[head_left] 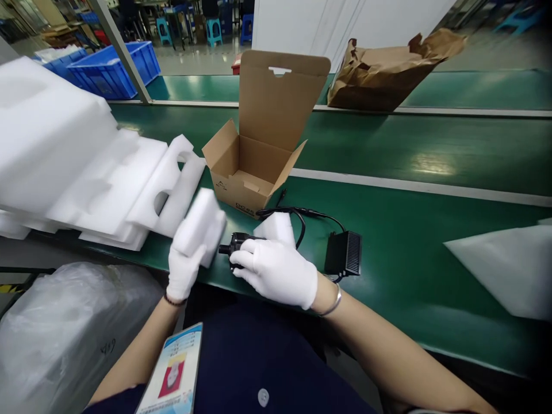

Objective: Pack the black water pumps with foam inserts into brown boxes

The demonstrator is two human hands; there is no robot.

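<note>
My left hand (183, 271), in a white glove, is closed on a white foam block (202, 219), which looks slightly blurred. My right hand (278, 273), gloved too, has its fingers wrapped over a black device with a short spout (237, 244) at the bench's front edge; the hand hides much of it. Just behind that hand stands another white foam piece (278, 226). A black cable (297, 210) loops past it towards a black ribbed power adapter (344, 253) on the right. The open cardboard box (236, 185) stands behind both hands, its lid and flaps raised.
White foam sheets and cut-out inserts (86, 172) are heaped on the left of the green bench (401, 247). A clear plastic bag (77, 322) bulges below them. White sheeting (509, 270) lies at the right. Farther back are a brown paper bag (379, 75) and blue crates (112, 69).
</note>
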